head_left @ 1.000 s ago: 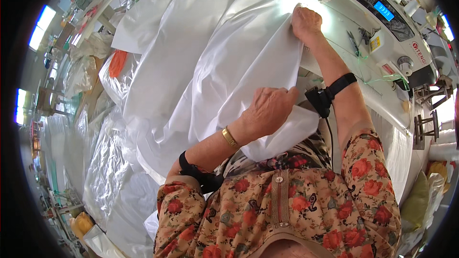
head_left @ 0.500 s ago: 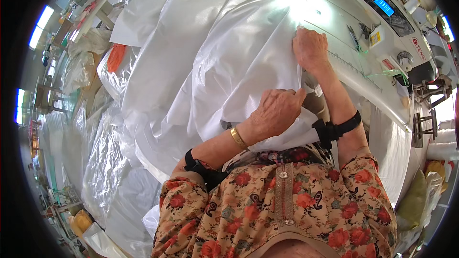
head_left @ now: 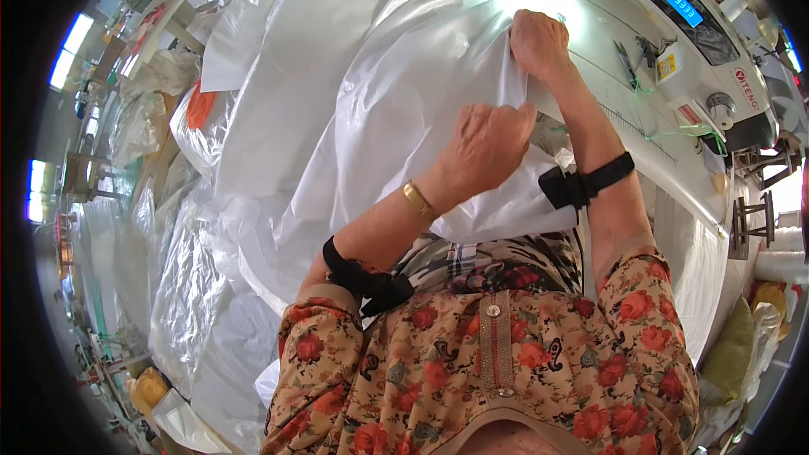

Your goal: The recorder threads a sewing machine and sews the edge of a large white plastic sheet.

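Note:
A large white plastic-like sheet (head_left: 396, 109) spreads in folds over the sewing machine's table and down toward my lap. My left hand (head_left: 487, 147) is closed on the sheet's right edge, nearer to me. Farther along the same edge, my right hand (head_left: 539, 44) is closed on the sheet just below the bright lamp. Between the two hands the edge runs taut. The white sewing machine (head_left: 699, 59) stands at the upper right, with a lit blue display. Glare hides its needle area.
Small dark thread snips (head_left: 625, 63) lie on the machine bed, beside green thread. Crumpled clear plastic (head_left: 190, 278) is heaped on the left, with an orange-red bundle (head_left: 200, 107) above it. Dark stools (head_left: 752, 223) stand at the right, and a green sack (head_left: 729, 354) sits below them.
Both hands have moved away from me toward the lamp, carrying the sheet's edge along. More of my patterned lap now shows below the sheet.

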`<state>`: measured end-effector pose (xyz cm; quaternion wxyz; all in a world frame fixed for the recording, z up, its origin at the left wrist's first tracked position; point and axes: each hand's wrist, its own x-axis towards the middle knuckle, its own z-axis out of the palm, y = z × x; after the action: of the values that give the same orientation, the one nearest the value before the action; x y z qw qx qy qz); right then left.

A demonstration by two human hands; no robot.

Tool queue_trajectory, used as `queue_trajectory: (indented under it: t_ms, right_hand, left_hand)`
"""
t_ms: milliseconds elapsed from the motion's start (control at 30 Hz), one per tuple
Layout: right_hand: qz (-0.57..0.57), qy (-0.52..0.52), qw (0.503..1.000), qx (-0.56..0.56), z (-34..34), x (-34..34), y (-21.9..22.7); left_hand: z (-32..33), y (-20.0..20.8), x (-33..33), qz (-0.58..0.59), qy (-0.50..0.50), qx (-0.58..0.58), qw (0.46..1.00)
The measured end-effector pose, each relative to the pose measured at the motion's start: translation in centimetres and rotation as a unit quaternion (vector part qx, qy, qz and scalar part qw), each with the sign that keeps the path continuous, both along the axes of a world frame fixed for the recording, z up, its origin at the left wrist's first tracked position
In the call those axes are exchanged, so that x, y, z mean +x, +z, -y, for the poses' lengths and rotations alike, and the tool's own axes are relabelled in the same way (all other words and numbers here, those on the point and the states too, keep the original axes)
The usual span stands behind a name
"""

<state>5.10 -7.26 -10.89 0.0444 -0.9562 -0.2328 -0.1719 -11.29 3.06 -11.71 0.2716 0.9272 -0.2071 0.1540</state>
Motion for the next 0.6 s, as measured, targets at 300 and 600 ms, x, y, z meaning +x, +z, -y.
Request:
queue_trajectory:
  t_ms: [300,600]
  right_hand:
    - [-0.003,-0.048,0.999,-0.012,-0.2,3.5,0.1]
    - [-0.015,0.017,0.988,0.151,3.3,-5.5,-1.0]
  left_hand:
    - [0.9,0.5,3.7,0.022,0.019,0.044,0.999]
    - [-2.0,-4.0,-5.9,0.066,0.028,-0.035,0.997]
